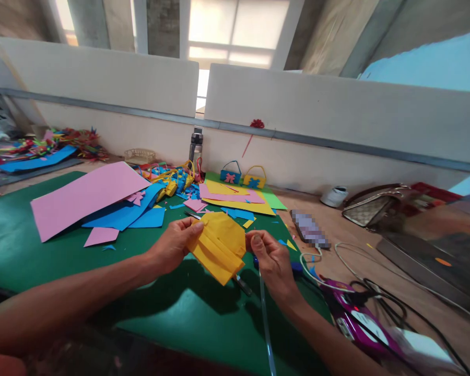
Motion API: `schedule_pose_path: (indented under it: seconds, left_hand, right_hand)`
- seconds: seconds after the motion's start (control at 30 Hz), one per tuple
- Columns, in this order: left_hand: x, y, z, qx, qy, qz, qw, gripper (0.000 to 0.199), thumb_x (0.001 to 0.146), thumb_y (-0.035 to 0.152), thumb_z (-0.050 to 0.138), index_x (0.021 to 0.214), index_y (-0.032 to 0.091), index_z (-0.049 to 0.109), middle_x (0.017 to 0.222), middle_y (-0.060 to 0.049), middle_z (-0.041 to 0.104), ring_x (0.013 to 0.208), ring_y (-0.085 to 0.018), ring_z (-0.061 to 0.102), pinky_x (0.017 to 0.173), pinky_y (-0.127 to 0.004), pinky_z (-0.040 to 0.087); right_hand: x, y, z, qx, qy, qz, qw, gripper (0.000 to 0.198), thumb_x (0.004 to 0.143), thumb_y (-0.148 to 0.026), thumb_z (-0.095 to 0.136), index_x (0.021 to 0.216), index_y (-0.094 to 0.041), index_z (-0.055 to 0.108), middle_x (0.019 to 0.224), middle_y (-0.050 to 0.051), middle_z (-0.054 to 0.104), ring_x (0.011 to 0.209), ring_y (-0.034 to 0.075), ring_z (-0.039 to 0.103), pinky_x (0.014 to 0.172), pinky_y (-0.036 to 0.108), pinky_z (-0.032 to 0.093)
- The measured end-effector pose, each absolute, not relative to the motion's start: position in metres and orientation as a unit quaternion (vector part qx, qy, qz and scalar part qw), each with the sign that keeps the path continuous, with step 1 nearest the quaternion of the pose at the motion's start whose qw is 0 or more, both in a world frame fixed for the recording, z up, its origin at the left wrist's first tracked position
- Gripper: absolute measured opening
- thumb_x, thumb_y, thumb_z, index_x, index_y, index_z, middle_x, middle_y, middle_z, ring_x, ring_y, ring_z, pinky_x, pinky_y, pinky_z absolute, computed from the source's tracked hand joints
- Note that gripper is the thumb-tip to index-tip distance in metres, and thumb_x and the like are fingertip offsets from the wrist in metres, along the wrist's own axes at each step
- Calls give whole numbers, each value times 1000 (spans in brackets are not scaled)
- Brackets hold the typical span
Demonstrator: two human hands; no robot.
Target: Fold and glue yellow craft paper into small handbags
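Note:
A folded yellow craft sheet [219, 245] with several creases is held up above the green mat [156, 324]. My left hand [172, 245] pinches its left edge between thumb and fingers. At its right edge, my right hand [272, 261] is closed, thumb against fingers, gripping the sheet's border. Behind and beside the right hand lies a blue tool, apparently a glue gun [296, 268], partly hidden, with a long translucent stick [265, 324] near it. A dark-handled tool [243, 285] pokes out beneath the yellow sheet.
Pink sheet [90, 196], blue sheets [147, 218] and scraps lie left. Small yellow bags [172, 185] are heaped behind. A blue bag [230, 175] and a yellow bag [254, 179] stand by the wall. Right: phone [309, 228], cables, purple power strip [360, 318].

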State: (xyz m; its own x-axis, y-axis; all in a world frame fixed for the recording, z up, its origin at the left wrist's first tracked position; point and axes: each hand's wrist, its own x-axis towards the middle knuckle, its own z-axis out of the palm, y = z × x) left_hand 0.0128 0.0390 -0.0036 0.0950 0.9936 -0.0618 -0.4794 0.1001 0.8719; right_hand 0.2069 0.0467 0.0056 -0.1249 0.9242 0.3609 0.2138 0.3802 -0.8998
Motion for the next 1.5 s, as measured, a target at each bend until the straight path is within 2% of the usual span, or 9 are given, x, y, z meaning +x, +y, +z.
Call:
schedule_pose_path:
  seconds: [0.1,0.27,0.47,0.63,0.73,0.83,0.97,1.33,1.5]
  left_hand:
    - [14,36,-6,361,368,554,654,33,58,37,75,71,14,54,68,1,62,60,-10,59,57,-21,46]
    - [18,29,-7,384,381,518,663,34,62,40,71,71,15,51,67,1,59,58,-10,56,56,-21,43]
    - [9,35,1,458,455,560,520,30,75,46,56,76,16,54,73,2,55,69,-10,52,61,-21,39]
    - [2,44,1,494,401,471,611,42,78,51,49,79,12,65,82,-7,65,77,-17,57,69,-27,40]
    - [3,42,1,498,365,432,657,41,74,51,55,70,12,65,70,-5,65,67,-15,57,65,-25,40]
    - [4,38,2,507,375,420,652,25,61,36,72,65,13,62,63,0,62,59,-11,55,59,-21,39]
    - [4,35,3,519,410,405,631,24,51,24,77,60,13,58,57,3,57,52,-9,50,53,-20,37]
    - [8,28,4,526,397,383,647,27,70,38,60,73,12,64,65,-2,62,55,-11,53,55,-21,38]
    - [5,31,2,562,400,427,585,28,74,36,53,55,15,57,56,2,54,54,-11,47,53,-21,35]
  right_hand:
    - [206,45,6,-437,-654,384,483,33,75,-51,54,76,-18,57,69,1,55,66,14,49,61,26,40]
    - [204,41,8,-443,-640,443,445,28,70,-42,63,62,-17,54,59,-1,50,56,10,43,52,23,35]
    - [205,42,11,-437,-575,533,441,30,68,-40,65,57,-17,49,52,-5,43,47,6,33,42,20,26]
    - [206,40,11,-410,-568,596,393,32,68,-40,66,57,-17,47,48,-6,41,41,5,29,38,19,20]
    - [206,40,10,-414,-576,591,384,32,68,-42,66,58,-17,48,48,-6,39,41,4,27,37,19,18]
    - [205,41,9,-422,-589,575,379,34,68,-45,65,58,-17,48,47,-7,38,41,4,26,38,19,17]
    - [204,41,11,-427,-618,551,362,38,65,-50,65,56,-17,47,45,-7,35,40,4,23,38,21,15]
    - [203,37,14,-433,-624,536,369,33,68,-44,64,58,-17,50,48,-6,40,45,6,30,42,21,21]
    - [204,39,15,-436,-627,527,372,34,68,-45,64,56,-17,48,47,-6,39,44,6,28,41,21,20]
